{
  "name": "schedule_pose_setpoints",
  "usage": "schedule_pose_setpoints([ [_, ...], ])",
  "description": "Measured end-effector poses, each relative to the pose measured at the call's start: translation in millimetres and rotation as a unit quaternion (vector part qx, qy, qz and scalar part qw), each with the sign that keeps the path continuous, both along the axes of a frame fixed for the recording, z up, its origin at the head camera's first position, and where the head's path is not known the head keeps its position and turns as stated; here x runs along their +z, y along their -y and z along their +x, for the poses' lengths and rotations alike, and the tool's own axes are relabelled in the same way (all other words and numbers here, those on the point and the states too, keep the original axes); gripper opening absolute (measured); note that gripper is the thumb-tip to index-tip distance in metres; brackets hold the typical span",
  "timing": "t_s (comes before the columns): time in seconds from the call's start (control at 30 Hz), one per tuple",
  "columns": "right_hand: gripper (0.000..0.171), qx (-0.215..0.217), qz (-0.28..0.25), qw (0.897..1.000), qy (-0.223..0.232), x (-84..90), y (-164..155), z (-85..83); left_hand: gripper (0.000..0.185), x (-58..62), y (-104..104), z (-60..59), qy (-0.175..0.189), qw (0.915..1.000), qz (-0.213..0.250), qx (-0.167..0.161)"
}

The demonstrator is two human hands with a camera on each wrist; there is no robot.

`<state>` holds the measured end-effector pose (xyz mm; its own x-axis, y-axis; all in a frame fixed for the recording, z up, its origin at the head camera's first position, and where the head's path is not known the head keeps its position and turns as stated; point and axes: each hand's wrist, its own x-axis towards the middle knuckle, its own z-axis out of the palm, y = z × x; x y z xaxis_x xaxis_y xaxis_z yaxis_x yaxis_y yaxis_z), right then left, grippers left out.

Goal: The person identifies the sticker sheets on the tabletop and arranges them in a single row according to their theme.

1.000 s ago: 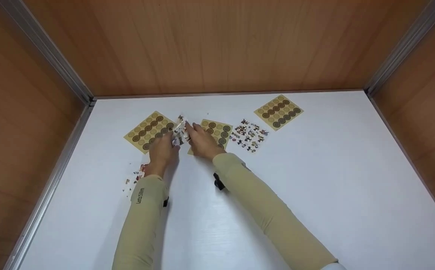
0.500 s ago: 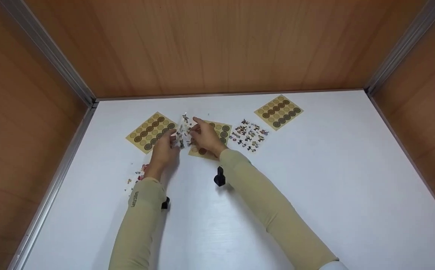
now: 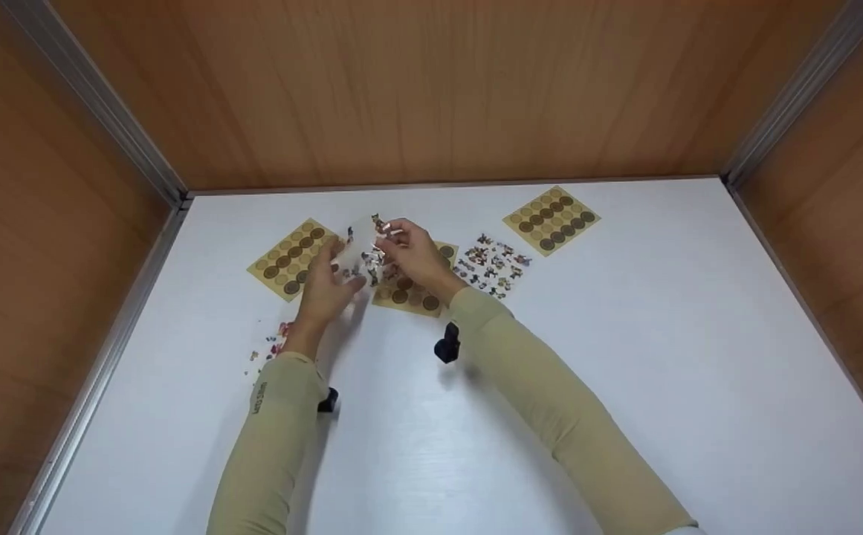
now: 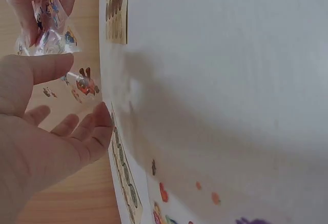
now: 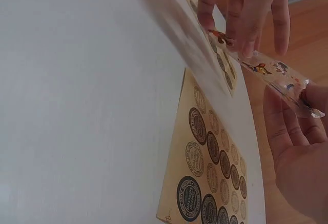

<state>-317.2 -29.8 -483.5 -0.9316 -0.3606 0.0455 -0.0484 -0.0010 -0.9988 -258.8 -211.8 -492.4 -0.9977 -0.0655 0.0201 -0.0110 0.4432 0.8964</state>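
We see a clear sticker sheet (image 3: 373, 258) raised above the counter (image 3: 661, 334), between the two hands: glossy, see-through, bent and dotted with small colourful cartoon figures. The right hand (image 3: 420, 256) pinches its edge between thumb and fingers. The left hand (image 3: 325, 290) has its fingers loosely spread beside the sheet; we cannot quite tell whether they touch it. The right hand partly covers a gold seal sheet (image 3: 405, 297), and the left wrist hides part of another sticker sheet (image 3: 256, 357).
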Motion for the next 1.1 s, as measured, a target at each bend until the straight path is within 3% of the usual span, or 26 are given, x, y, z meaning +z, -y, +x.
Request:
schedule_pose_setpoints([
  [0.17,0.026,0.007,-0.003,1.000,-0.002,7.0,-6.8,3.1,0.095,7.8,-0.5,6.0,0.019,0.9975,0.065,0.022],
  [0.43,0.032,0.031,-0.007,0.999,0.016,17.5,-24.8,22.3,0.089,23.7,-3.7,21.3,-0.021,0.9955,0.092,-0.003],
  [0.73,0.040,0.049,0.029,0.997,0.044,20.4,-39.3,44.8,0.088,34.3,1.3,34.6,-0.019,0.9955,0.066,-0.065],
  [0.97,0.036,0.065,0.026,0.996,0.056,17.9,-46.1,50.9,0.086,34.4,2.1,36.6,-0.008,0.9968,0.029,-0.075],
  [1.1,0.039,0.059,0.030,0.996,0.064,15.0,-49.6,51.4,0.085,35.4,0.6,39.2,0.002,0.9960,0.033,-0.083],
])
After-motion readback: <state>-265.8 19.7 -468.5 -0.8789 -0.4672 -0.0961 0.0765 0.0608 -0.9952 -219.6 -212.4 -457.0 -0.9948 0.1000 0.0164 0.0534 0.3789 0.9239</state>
